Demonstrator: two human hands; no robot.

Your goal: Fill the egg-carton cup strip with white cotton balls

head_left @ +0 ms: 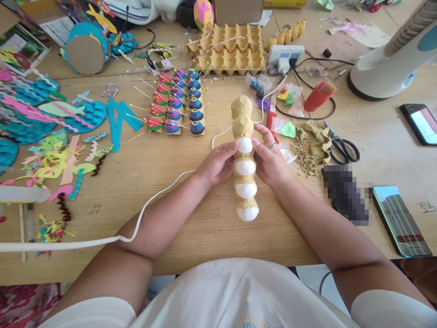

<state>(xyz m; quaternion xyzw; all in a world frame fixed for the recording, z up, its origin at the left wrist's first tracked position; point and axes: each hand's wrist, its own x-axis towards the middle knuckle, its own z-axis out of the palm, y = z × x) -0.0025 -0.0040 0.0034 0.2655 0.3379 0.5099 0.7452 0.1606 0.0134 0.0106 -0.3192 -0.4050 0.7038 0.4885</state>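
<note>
A tan egg-carton strip (243, 127) with several rounded bumps is held upright between both hands over the table. Its four lower bumps carry white caps; the two upper ones are plain tan. My left hand (220, 161) grips its left edge, thumb beside the topmost white cap. On the right edge my right hand (269, 157) holds it with thumb and fingers, the thumb touching the same white cap. Beyond, to the left, stand three painted egg-carton strips (175, 102) with pins stuck in them.
Scissors (344, 148), carton scraps (310, 148), a red cup (319, 96) and two phones (403, 221) lie right. Paper cutouts (54, 155) cover the left. A white cable (146, 200) crosses my left arm. Egg cartons (232, 50) and a power strip (286, 52) stand behind.
</note>
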